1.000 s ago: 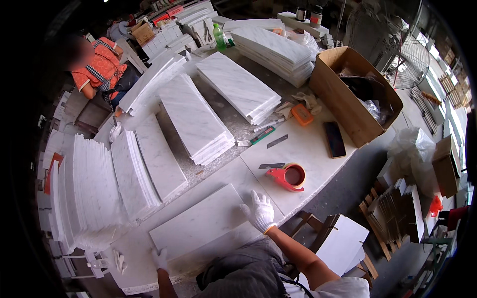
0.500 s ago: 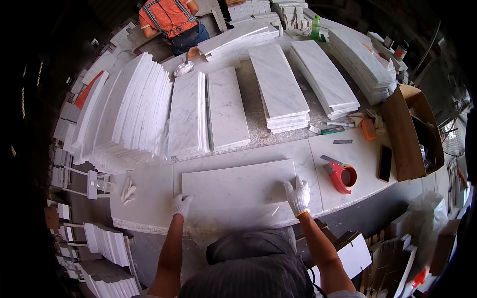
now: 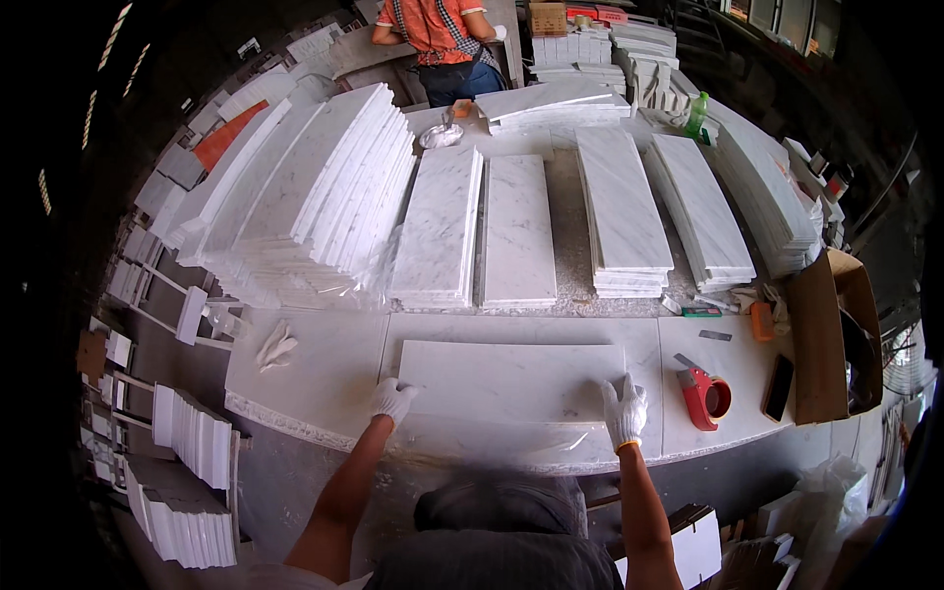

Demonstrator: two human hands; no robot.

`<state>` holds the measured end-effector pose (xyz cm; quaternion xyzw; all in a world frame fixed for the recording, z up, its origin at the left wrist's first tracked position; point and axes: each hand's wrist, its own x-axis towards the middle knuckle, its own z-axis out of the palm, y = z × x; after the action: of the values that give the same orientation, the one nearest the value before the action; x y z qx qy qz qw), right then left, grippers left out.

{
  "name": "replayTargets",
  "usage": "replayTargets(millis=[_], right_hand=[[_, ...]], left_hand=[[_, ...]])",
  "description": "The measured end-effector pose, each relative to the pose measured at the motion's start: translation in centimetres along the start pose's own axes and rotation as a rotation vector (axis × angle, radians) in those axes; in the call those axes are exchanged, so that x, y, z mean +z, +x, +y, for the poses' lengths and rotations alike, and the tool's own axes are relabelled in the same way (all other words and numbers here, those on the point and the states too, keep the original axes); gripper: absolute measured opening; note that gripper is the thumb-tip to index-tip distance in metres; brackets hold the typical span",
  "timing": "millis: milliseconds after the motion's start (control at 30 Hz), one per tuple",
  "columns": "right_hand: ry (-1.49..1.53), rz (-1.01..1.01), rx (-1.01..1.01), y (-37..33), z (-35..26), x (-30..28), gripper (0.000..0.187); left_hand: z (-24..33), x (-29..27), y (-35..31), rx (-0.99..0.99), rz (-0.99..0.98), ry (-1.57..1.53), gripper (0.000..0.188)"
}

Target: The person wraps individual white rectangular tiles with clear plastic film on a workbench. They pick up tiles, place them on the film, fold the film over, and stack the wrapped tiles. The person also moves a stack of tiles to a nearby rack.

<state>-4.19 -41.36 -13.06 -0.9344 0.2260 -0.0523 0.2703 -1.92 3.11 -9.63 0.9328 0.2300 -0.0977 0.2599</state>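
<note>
- The pale veined slab (image 3: 511,382) lies crosswise between my two hands, on the near strip of the bench top (image 3: 329,369).
- My left hand (image 3: 394,400), in a white glove, is at the slab's left end, by the near corner, fingers curled inward. I can't tell whether they pinch the edge or only rest against it.
- My right hand (image 3: 626,413), gloved too, is at the other end, thumb and fingers spread apart in a V. How firmly it presses, if at all, doesn't show.
- I judge the step in hand to be steadying or squaring the slab by its ends. Moving it from here would call for a matched hold at both ends and level support, as so long and thin a piece could chip at a corner.
- Just right of my right hand is a red tape dispenser (image 3: 696,403), with a dark phone (image 3: 778,387) beyond it and a cardboard box (image 3: 821,374) farther right.
- To the left of my left hand, crumpled white gloves (image 3: 277,346) lie apart.
- Ahead of both hands stand stacks of slabs (image 3: 622,211); beyond them is a co-worker in an orange shirt (image 3: 430,29), head cut off by the upper edge.
- My gloves cover the slab's near corners, and the shine below its near edge makes it hard to say whether that side is lifted. The box's contents are dark.
</note>
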Motion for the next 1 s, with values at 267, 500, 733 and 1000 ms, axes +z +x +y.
replayTargets(millis=[267,500,733,1000], right_hand=[[0.048,-0.059,0.017,0.0,-1.2,-0.1,0.064],[-0.032,-0.029,-0.14,-0.9,2.1,-0.7,0.069],[-0.041,-0.67,-0.819,-11.3,-0.9,-4.3,0.046],[-0.16,0.074,-0.204,-9.3,1.4,-3.8,0.079]], left_hand=[[-2.9,1.1,0.8,0.002,0.03,-0.037,0.038],[-4.0,1.2,-0.5,0.182,0.179,0.032,0.051],[-5.5,2.6,-9.4,0.377,0.261,0.257,0.081],[-10.3,3.2,-10.6,0.163,0.415,0.363,0.08]])
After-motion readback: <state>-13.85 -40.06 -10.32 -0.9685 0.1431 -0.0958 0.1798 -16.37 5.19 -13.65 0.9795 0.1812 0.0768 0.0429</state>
